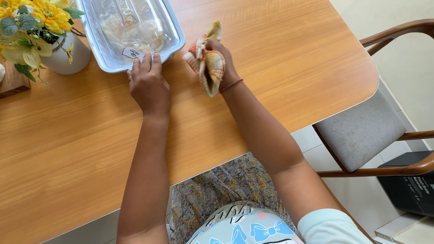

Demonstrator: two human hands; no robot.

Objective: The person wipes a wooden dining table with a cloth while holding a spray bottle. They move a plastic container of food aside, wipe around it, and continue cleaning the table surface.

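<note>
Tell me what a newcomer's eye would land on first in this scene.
First, the orange-and-yellow checked cloth bunched in the right hand near the middle of the wooden table. Next, the left hand resting flat with its fingertips against the near edge of a clear plastic container with a pale rim. At the far left corner, yellow flowers in a white vase stand out.

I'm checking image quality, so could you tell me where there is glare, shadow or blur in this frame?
Head view: glare whitens the clear container; soft shadows fall beside the left hand and the right hand gripping the checked cloth; table grain stays sharp, evenly daylit.
</note>
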